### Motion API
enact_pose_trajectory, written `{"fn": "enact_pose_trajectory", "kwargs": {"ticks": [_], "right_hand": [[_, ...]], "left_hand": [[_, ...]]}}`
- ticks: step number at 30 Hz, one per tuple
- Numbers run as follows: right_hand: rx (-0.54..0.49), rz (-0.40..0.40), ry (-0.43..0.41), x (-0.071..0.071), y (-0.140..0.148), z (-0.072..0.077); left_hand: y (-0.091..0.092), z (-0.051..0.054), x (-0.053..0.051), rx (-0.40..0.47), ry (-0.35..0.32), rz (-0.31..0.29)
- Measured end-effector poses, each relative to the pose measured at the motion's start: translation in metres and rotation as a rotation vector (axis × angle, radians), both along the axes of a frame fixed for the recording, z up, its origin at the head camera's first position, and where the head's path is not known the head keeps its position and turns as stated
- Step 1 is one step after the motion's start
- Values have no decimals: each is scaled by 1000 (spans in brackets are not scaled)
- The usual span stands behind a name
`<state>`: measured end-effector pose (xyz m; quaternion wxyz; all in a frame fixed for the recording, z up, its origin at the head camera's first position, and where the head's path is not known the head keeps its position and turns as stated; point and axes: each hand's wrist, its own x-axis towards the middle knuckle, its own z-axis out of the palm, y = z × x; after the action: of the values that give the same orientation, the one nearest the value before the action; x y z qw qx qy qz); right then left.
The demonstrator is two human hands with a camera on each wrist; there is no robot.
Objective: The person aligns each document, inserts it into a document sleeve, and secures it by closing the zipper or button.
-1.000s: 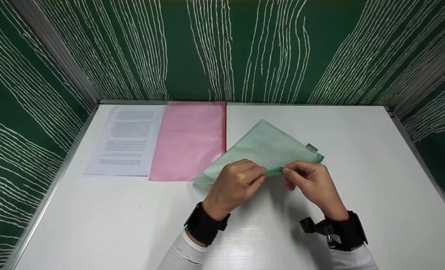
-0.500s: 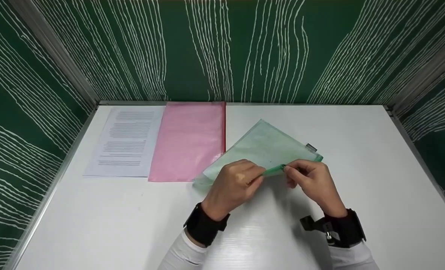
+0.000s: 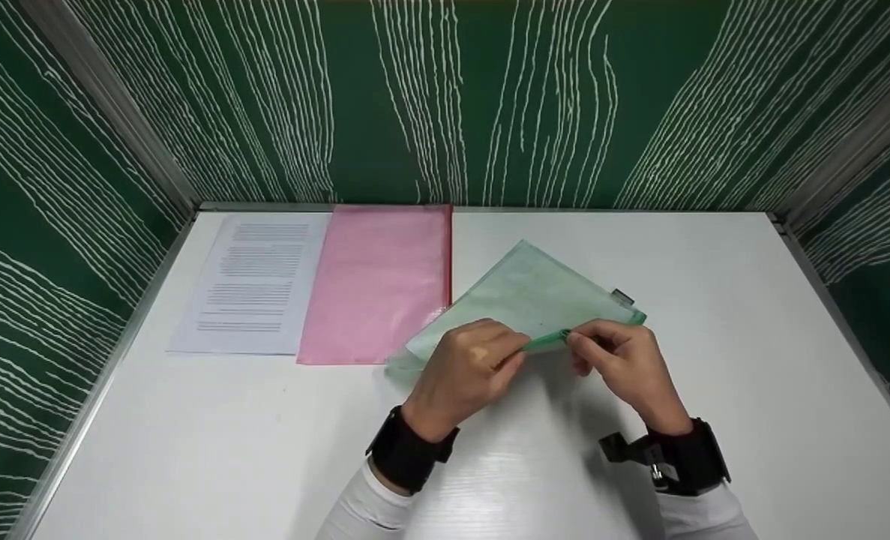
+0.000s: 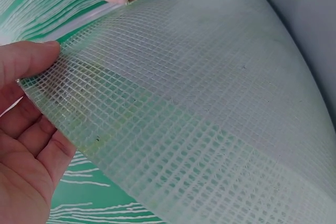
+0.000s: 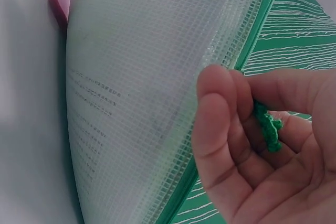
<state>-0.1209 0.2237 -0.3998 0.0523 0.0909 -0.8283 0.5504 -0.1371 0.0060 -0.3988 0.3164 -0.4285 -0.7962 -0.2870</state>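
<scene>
A translucent green mesh zip pouch (image 3: 523,292) is held slanted above the white table, its green zip edge (image 3: 546,341) towards the person. Near the left end of that edge, my left hand (image 3: 467,367) pinches the pouch between thumb and fingers. My right hand (image 3: 624,364) pinches the zip at the slider, which its fingertips mostly hide. In the right wrist view, a green cord pull (image 5: 269,129) sticks out among the right fingers. Printed lines (image 5: 94,95) show through the mesh, from paper inside. A small dark tag (image 3: 623,297) sits on the pouch's right side.
A pink zip pouch (image 3: 385,285) lies at the back left of the table (image 3: 190,442), partly overlapped by the green pouch's left corner. Left of it lies a printed white sheet (image 3: 253,285). Green walls with white lines (image 3: 482,97) enclose the table's back and sides.
Over the last second my right hand has shifted only very slightly at the zip. My left hand and the green pouch stay practically where they were.
</scene>
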Motion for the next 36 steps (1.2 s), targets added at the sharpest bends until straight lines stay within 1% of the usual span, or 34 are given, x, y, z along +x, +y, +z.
{"fn": "enact_pose_trajectory", "kwargs": {"ticks": [2, 6, 8, 10, 13, 15, 19, 23, 28, 32, 36], "right_hand": [[-7, 8, 7, 1, 0, 1], [-9, 58, 48, 1, 2, 1], [-20, 63, 43, 0, 3, 0], [-35, 44, 23, -1, 4, -1], [-44, -6, -13, -3, 6, -3], [-37, -19, -15, -3, 7, -4], [-28, -18, -7, -4, 7, -5], [-21, -20, -15, -4, 8, -5], [-12, -59, -40, -6, 10, -6], [-37, -79, -61, -7, 11, -6], [-41, -70, -58, -8, 11, -6]], "left_hand": [[0, 1, 0, 3, 5, 0], [1, 2, 2, 6, 16, 4], [2, 2, 2, 7, 21, 9], [1, 2, 2, 10, 26, 13], [1, 2, 2, 8, 36, 15], [1, 2, 2, 7, 36, 10], [0, 2, 2, 7, 29, 4], [0, 2, 2, 2, 39, 7], [1, 2, 2, 1, 56, 9], [0, 3, 2, 13, 52, 5], [0, 3, 2, 11, 55, 9]]}}
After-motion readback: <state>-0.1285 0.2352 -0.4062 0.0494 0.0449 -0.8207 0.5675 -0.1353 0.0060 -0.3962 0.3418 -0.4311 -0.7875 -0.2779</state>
